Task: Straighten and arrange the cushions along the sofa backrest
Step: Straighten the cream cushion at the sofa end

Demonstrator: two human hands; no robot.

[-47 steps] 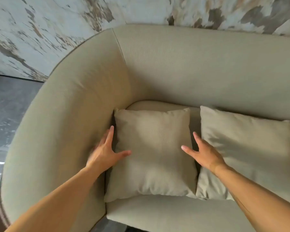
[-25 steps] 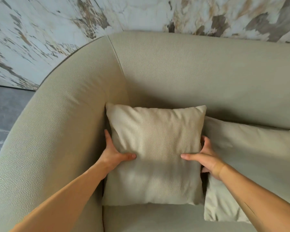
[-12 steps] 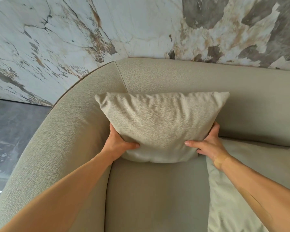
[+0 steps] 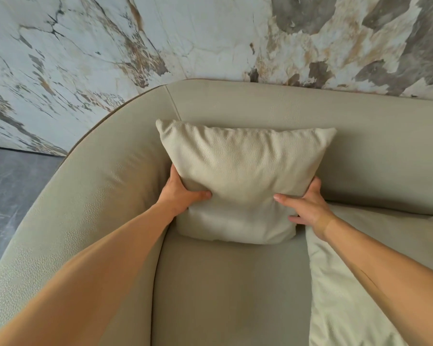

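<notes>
A square beige cushion (image 4: pixel 240 176) stands upright in the left corner of the sofa, its back against the backrest (image 4: pixel 360 136) and its lower edge on the seat. My left hand (image 4: pixel 183 193) grips its left side, thumb pressed into the front. Its right side is held by my right hand (image 4: pixel 308 208), fingers wrapped behind the edge. A second, paler cushion (image 4: pixel 355 278) lies flat on the seat at the right, partly under my right forearm.
The sofa's curved left arm (image 4: pixel 90 196) wraps around beside the cushion. A marble-patterned wall (image 4: pixel 160 41) rises right behind the backrest. Dark grey floor (image 4: pixel 8 196) shows at the far left. Bare seat (image 4: pixel 223 283) lies in front of the cushion.
Both hands closed on the first cushion, lifted it off the seat and stood it upright against the backrest; in the last half second it settled slightly lower onto the seat.
</notes>
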